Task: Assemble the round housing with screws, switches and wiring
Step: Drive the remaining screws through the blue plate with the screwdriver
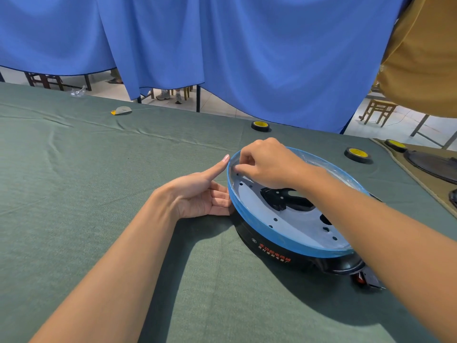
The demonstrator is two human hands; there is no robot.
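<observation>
housing (249, 222) on bench (99, 169), 3 o'clock | left hand (202, 194) spread, bracing its 9 o'clock wall | right hand (267, 164) curled at 10 o'clock rim, contents untellable | risk: housing slides if brace slackens

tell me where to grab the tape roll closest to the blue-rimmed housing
Come from straight above and pinch the tape roll across its black outer wall. It lies flat on the green cloth, core up, apart from the housing, so both sides are free.
</observation>
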